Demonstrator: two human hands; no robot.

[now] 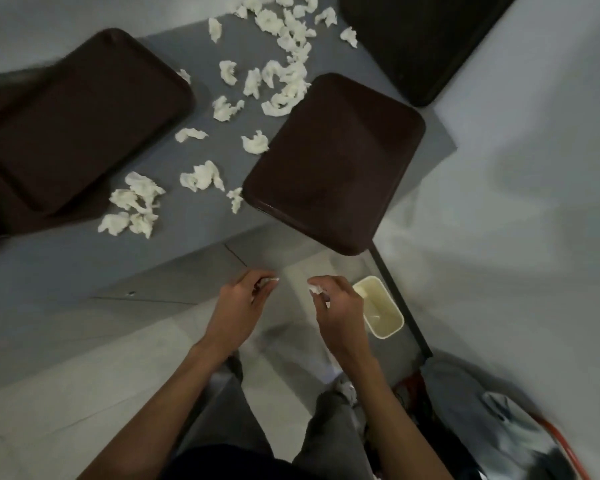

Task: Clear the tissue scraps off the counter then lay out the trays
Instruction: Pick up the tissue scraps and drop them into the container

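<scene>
My left hand (pixel 238 303) and right hand (pixel 336 303) each pinch a small tissue bit. Beyond them, tissue scraps (pixel 201 176) litter the counter (pixel 187 244) between trays (pixel 333 161); light, soft, crumpled, they look easiest pinched by their raised folds.

1. Dark brown trays (pixel 336 161), plain.
2. Off-white tissue scraps (pixel 201 176), unpatterned.
3. Slate-grey counter (pixel 187 244).
4. Cream bin (pixel 383 308).
5. Pale grey floor (pixel 84 393).
6. Grey trousers (pixel 333 431).

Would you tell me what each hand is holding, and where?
Each pinches a tissue scrap at the fingertips: left hand one, right hand another.
</scene>
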